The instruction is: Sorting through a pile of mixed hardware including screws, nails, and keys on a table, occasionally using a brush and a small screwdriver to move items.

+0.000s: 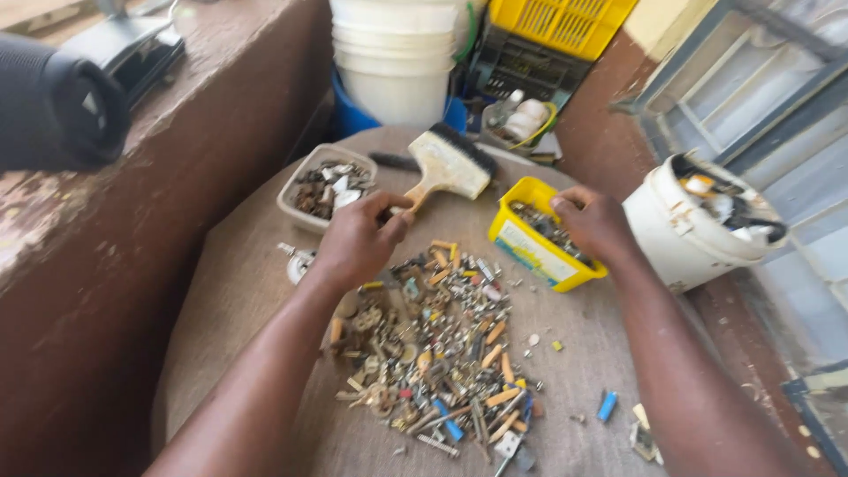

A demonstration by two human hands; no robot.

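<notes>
**Sorting well begun, most of the pile still waiting**

Your left hand [358,240] is hovering over the top edge of the pile of mixed hardware [433,344] at the centre of the counter [238,300], its fingers curled with thumb and fingertips pinched together; whether a small piece is sitting between them, I cannot tell. Your right hand [594,223] is resting over the yellow tub [541,243], right of centre, fingers bent down into it as if letting a piece go. That tub and the beige tray [325,185] at upper left are already holding sorted pieces. By my judgement, the larger share is remaining: the pile is lying broad and mixed. A brush [446,165] is lying above it.
</notes>
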